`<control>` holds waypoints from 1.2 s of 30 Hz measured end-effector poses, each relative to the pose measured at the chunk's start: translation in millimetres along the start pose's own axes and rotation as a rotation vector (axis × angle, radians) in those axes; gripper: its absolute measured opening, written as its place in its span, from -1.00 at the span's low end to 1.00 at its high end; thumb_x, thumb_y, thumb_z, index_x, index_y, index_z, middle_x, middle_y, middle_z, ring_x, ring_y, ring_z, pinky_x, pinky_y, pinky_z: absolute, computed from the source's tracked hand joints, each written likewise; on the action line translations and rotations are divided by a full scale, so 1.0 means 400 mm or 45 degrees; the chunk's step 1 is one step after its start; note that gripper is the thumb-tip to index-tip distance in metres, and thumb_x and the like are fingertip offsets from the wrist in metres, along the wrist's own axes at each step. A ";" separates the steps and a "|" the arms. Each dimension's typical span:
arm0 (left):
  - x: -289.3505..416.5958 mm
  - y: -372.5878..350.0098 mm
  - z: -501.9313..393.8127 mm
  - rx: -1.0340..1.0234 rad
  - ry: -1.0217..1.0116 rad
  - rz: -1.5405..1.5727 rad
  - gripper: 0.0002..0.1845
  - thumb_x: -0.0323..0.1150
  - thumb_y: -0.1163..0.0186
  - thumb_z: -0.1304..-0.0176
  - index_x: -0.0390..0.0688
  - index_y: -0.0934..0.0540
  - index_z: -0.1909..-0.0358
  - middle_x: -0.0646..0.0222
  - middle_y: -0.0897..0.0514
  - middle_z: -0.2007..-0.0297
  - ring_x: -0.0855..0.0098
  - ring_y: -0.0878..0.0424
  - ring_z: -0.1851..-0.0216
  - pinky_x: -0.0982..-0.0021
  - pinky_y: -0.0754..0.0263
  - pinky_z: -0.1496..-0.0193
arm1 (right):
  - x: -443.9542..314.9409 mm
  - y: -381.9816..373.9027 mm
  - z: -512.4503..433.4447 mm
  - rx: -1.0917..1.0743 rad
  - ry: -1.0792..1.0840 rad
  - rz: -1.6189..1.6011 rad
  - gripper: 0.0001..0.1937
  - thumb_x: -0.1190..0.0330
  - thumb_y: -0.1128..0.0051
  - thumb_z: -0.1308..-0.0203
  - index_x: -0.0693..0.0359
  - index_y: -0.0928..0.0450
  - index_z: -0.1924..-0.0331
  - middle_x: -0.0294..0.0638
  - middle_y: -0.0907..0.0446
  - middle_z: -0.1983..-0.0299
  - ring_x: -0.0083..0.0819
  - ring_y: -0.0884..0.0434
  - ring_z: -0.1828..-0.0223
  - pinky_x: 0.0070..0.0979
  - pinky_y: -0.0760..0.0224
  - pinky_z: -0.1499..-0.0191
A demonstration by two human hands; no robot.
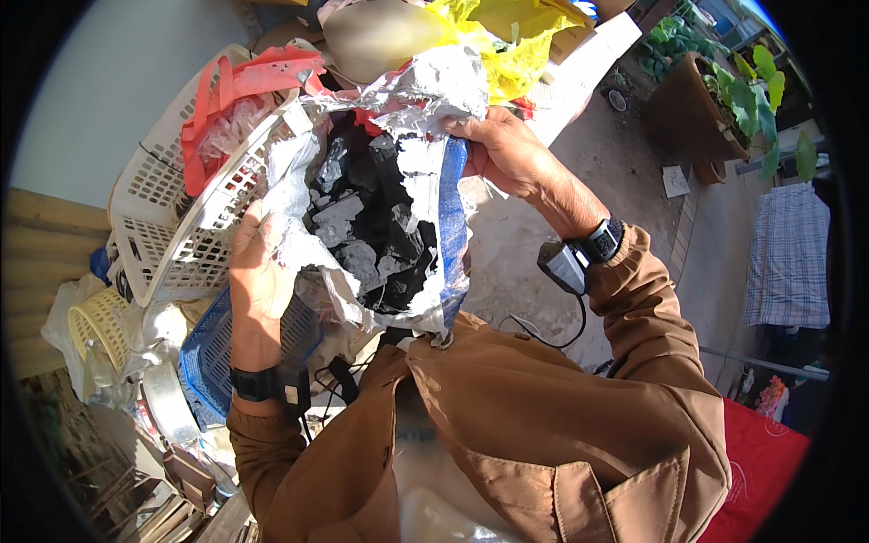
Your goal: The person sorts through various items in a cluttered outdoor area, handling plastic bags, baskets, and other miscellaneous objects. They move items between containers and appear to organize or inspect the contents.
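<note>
A torn woven plastic sack point(453, 224), silvery white at its ragged mouth and blue along one side, gapes open before my chest. Inside it lie several black lumps of charcoal point(356, 261). At the upper right of the mouth, my right hand point(499, 151) pinches the sack's edge between thumb and fingers. My left hand point(261, 268) grips the crumpled left edge, its fingers partly hidden by the folded material. The bottom of the sack is out of sight.
Beyond my left hand stands a white perforated plastic basket point(193, 234) with a red bag point(204, 129). Below it are a blue basket point(220, 353) and a yellow basket point(102, 319). A yellow plastic bag point(523, 61) lies at the top. A potted plant point(699, 108) stands at far right.
</note>
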State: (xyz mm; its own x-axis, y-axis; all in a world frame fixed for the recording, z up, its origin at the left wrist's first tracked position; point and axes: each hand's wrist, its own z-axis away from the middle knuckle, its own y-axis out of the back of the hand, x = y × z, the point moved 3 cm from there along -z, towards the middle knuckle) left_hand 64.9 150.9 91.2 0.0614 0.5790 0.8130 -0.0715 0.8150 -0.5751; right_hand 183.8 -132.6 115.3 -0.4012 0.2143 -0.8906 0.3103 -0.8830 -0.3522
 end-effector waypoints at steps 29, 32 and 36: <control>-0.124 0.052 -0.136 0.355 -0.229 -0.981 -0.83 -0.45 -0.07 -0.24 -0.31 -0.48 0.18 0.22 -0.57 0.33 0.42 -0.52 0.32 0.31 -0.42 0.23 | 0.234 0.009 -0.082 0.019 0.389 0.568 -0.35 0.16 -0.05 -0.40 0.28 -0.10 -0.43 -0.10 -0.29 -0.33 -0.33 -0.28 -0.33 -0.39 -0.04 -0.40; -0.048 0.053 -0.109 0.188 -0.236 -1.147 -0.82 -0.38 -0.09 -0.31 -0.31 -0.44 0.20 0.21 -0.58 0.35 0.37 -0.59 0.32 0.31 -0.44 0.22 | 0.243 0.017 -0.080 0.077 0.307 0.603 -0.40 0.16 -0.03 -0.43 0.28 -0.14 -0.40 -0.14 -0.34 -0.28 -0.37 -0.32 -0.28 -0.42 -0.09 -0.36; 0.133 0.122 -0.075 -0.112 -0.006 -1.068 -0.78 -0.37 -0.13 -0.35 -0.33 -0.46 0.13 0.27 -0.60 0.35 0.50 -0.66 0.37 0.43 -0.46 0.29 | 0.260 0.059 -0.063 0.165 0.240 0.574 -0.33 0.02 -0.09 -0.37 0.29 -0.18 -0.37 -0.17 -0.41 -0.18 -0.40 -0.40 -0.16 -0.47 -0.18 -0.27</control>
State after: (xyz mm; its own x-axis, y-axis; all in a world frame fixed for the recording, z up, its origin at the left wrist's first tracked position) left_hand 94.6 222.1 103.7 0.0555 -0.2188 0.9742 0.0737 0.9739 0.2145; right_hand 171.2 -120.6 6.9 -0.0856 -0.1390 -0.9866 0.3022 -0.9472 0.1072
